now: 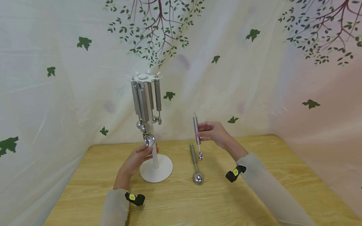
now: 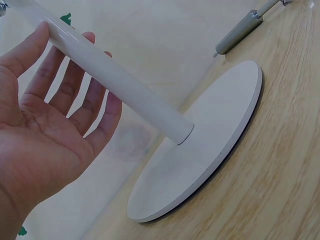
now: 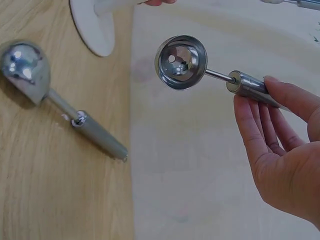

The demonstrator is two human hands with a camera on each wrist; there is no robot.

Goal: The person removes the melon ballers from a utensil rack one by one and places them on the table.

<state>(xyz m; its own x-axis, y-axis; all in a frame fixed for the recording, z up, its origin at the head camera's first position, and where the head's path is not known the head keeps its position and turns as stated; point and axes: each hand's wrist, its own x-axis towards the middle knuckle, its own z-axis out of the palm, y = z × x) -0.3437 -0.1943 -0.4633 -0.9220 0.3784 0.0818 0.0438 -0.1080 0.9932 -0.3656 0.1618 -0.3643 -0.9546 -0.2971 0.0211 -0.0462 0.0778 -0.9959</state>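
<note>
Stand (image 1: pixel 155 156) left, scoop (image 1: pixel 198 177) right, both on the table (image 1: pixel 179 211) — backdrop (image 1: pixel 216 91) behind.

The left wrist view crops the top of the pole (image 2: pixel 115 76) and the far end of the scoop (image 2: pixel 240 34). In the right wrist view, the right hand (image 3: pixel 282 165) hides the rear of the ladle (image 3: pixel 218 75), and the top edge cuts the base (image 3: pixel 95 32). Hanging tools (image 1: pixel 143 104) partly hide each other in the head view.
</note>
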